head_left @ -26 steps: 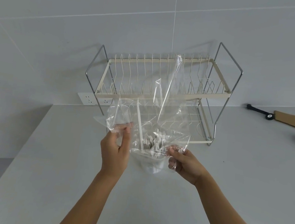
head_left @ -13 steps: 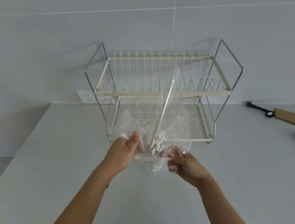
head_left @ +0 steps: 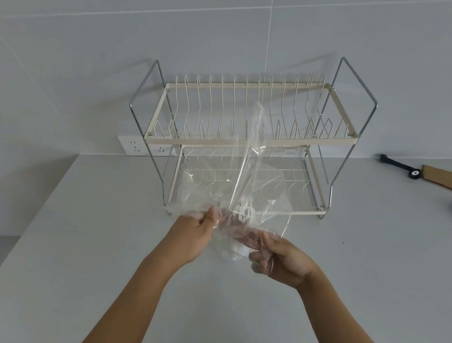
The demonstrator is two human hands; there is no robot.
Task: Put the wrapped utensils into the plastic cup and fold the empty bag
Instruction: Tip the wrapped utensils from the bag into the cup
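Clear plastic, the bag (head_left: 250, 174) hangs crumpled before the rack (head_left: 241, 133), pinched by my left hand (head_left: 193, 234) and right hand (head_left: 283, 262) above the cup (head_left: 235, 251) holding the utensils (head_left: 244, 209); I'd flatten it before creasing.

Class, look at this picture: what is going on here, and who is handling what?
A person stands at a grey counter and holds a clear plastic bag in both hands. The left hand grips its left side, and the right hand grips its lower right. White utensils show through the film behind it. The bag hangs loose and unfolded in front of a wire dish rack.
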